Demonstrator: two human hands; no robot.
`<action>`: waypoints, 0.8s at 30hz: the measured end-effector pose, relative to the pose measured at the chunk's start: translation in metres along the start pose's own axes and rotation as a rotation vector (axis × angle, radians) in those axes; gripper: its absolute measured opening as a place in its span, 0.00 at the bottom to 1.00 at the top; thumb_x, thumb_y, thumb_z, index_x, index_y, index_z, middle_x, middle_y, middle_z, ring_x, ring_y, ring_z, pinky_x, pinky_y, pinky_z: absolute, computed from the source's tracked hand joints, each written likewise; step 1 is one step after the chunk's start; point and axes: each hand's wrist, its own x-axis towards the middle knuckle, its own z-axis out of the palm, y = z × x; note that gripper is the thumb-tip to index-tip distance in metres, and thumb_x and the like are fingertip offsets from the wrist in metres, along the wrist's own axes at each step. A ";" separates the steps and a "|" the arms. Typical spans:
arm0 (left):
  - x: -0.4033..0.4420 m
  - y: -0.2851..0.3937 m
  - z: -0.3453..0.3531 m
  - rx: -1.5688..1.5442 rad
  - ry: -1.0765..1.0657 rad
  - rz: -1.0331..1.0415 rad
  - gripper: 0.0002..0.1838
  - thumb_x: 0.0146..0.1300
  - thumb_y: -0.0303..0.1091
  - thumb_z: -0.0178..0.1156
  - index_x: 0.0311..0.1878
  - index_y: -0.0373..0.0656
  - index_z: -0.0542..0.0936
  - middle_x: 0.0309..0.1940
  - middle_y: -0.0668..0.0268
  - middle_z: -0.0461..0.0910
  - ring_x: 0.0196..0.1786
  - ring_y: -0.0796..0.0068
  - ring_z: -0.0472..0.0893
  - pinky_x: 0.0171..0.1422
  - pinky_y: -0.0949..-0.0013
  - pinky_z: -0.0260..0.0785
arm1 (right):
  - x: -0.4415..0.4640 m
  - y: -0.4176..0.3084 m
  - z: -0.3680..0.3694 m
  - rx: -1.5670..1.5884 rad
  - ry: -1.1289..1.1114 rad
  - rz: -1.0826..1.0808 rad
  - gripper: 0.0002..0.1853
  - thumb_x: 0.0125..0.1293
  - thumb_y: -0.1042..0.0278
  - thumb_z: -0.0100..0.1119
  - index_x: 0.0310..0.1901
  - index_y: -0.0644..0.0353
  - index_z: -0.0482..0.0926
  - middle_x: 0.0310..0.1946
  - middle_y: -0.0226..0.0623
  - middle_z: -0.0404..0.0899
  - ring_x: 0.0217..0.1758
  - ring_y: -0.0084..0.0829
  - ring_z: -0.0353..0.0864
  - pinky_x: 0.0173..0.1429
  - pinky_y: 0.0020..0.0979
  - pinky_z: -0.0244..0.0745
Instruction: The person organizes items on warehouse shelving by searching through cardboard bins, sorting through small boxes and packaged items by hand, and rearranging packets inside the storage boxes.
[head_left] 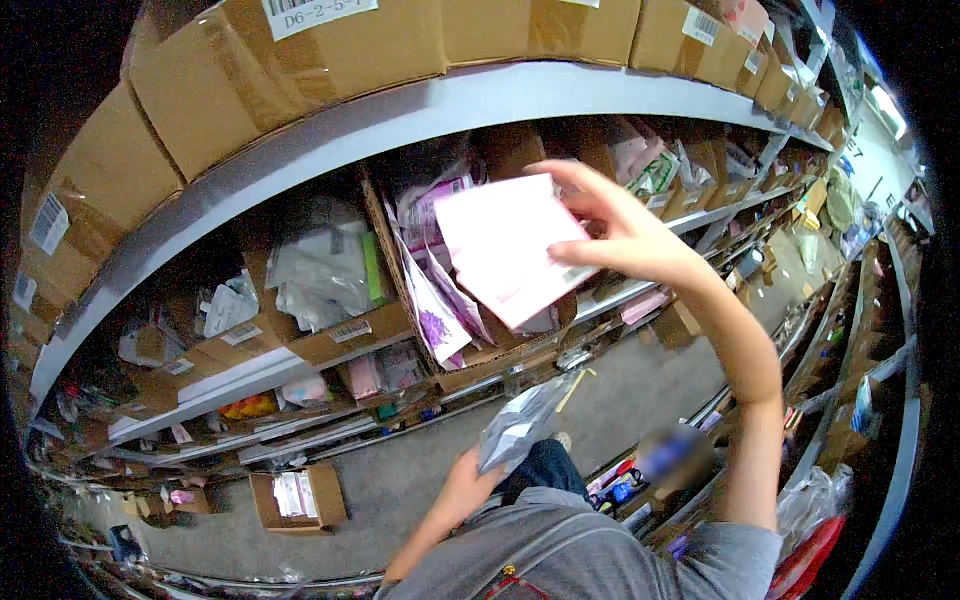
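Pinkish box [505, 240] aslant, corner downward

Cardboard boxes [540, 35] in rows on grey shelving [550, 92] — below, an open carton [329, 495] on the grey floor [400, 490].

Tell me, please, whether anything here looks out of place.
Possibly one thing: an open cardboard box sits on the aisle floor, lower left in view, whereas most other boxes stand on shelves.

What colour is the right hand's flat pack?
The flat pack is pale pinkish white; best in the head view.
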 end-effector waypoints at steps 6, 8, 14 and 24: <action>0.003 0.016 -0.005 -0.173 0.066 -0.192 0.12 0.50 0.32 0.56 0.35 0.34 0.73 0.28 0.63 0.76 0.31 0.76 0.73 0.37 0.74 0.64 | -0.046 0.015 0.010 0.494 0.269 -0.062 0.41 0.40 0.75 0.61 0.57 0.58 0.49 0.43 0.38 0.69 0.45 0.26 0.69 0.49 0.26 0.63; 0.007 0.024 -0.005 -0.434 0.107 -0.188 0.10 0.50 0.30 0.57 0.36 0.36 0.73 0.30 0.66 0.75 0.33 0.78 0.73 0.38 0.76 0.64 | -0.060 0.013 0.019 0.522 0.248 -0.049 0.43 0.39 0.77 0.61 0.57 0.58 0.47 0.43 0.40 0.69 0.46 0.26 0.69 0.50 0.26 0.63; 0.014 0.078 -0.010 -0.832 0.067 -0.206 0.17 0.50 0.23 0.54 0.45 0.34 0.66 0.41 0.62 0.71 0.43 0.74 0.71 0.47 0.71 0.64 | -0.082 0.012 0.045 0.653 0.198 0.062 0.42 0.41 0.77 0.61 0.57 0.59 0.47 0.43 0.44 0.68 0.47 0.28 0.68 0.52 0.27 0.62; 0.021 0.092 -0.002 -0.989 0.011 -0.035 0.20 0.56 0.27 0.48 0.53 0.37 0.58 0.49 0.60 0.65 0.51 0.71 0.66 0.53 0.68 0.60 | -0.091 0.005 0.053 0.657 0.239 0.127 0.40 0.42 0.76 0.62 0.56 0.59 0.48 0.44 0.44 0.67 0.48 0.29 0.68 0.51 0.28 0.64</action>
